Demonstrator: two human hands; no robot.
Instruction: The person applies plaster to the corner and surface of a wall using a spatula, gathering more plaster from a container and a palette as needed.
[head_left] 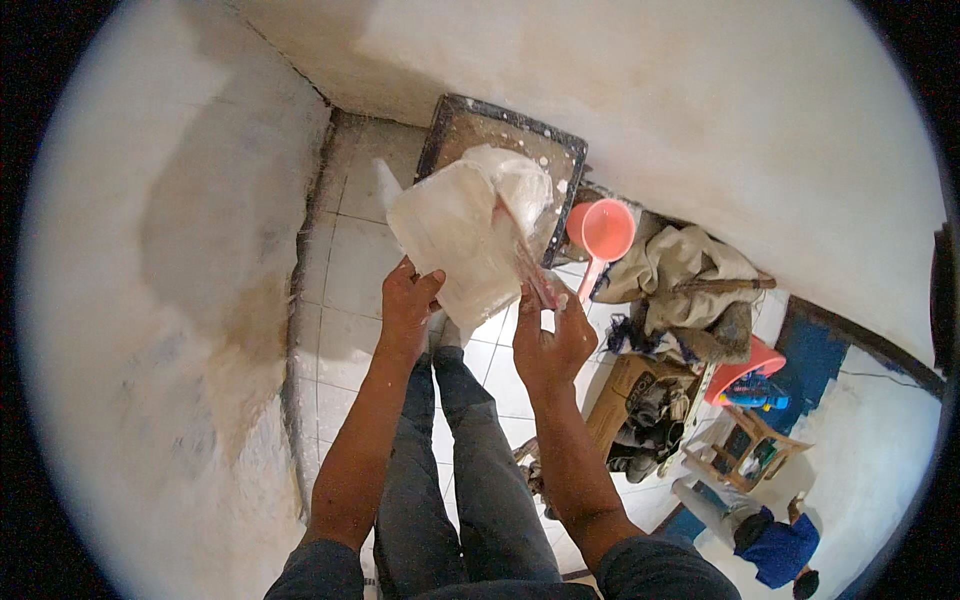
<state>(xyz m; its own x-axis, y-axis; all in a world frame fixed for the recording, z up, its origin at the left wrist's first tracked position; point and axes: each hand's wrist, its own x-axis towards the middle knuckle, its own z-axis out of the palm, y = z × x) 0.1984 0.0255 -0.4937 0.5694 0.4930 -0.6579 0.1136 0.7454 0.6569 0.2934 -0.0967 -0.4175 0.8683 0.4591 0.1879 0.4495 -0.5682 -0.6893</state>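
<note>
My left hand (pixel 408 303) grips the near edge of a flat whitish plate (pixel 445 240) smeared with pale paste, its thumb on top and the other fingers mostly hidden. In my right hand (pixel 556 335) is a thin, reddish-brown scraper (pixel 527 262), also smeared with white. The scraper lies across the right part of the plate, its far end at the paste-coated surface. Just beyond the plate, a white plastic bag (pixel 525 180) rests on a low board or stool top with a dark rim (pixel 573 172), spotted with white. The plate hides part of both.
Right of the board is a pink dipper (pixel 607 232). Beyond it lie a crumpled beige sack (pixel 695 270), a cardboard box (pixel 610 400), a red basin (pixel 752 368) and a wooden stool (pixel 745 445). Another person (pixel 780 545) in blue is at lower right. Walls stand left and ahead.
</note>
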